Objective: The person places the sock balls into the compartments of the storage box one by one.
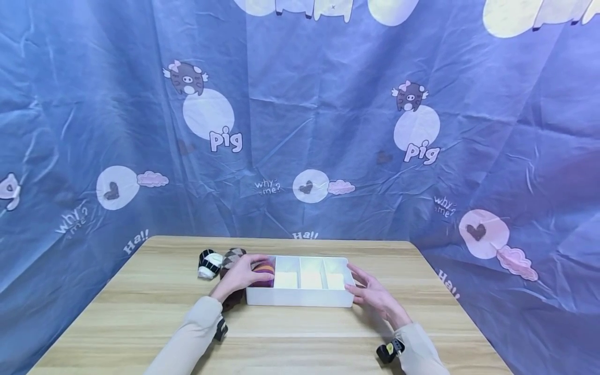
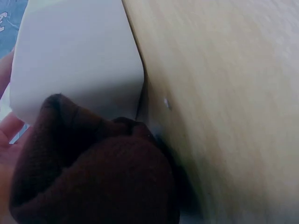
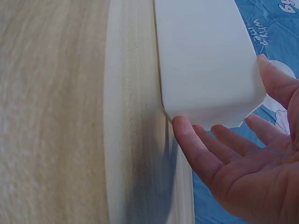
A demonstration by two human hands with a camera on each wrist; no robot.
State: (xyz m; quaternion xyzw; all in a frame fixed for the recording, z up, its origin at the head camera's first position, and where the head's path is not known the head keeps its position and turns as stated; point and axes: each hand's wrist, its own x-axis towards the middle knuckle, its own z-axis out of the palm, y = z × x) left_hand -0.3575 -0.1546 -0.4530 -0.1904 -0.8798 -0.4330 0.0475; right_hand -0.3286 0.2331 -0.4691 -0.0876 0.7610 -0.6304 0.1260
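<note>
Striped rolled sock (image 1: 265, 269): is sitting in the leftmost compartment of the white divided box (image 1: 300, 298)
Left hand (image 1: 240, 273): thumb and fingers are clamping on the sock
Right hand (image 1: 375, 298): fingers, spread apart, are touching the box's right end

Long pale sleeves (image 1: 191, 333), black wrist cameras (image 1: 385, 354), yellow mark (image 1: 390, 348) on right one

bright head view, dim blurry left wrist view
</note>
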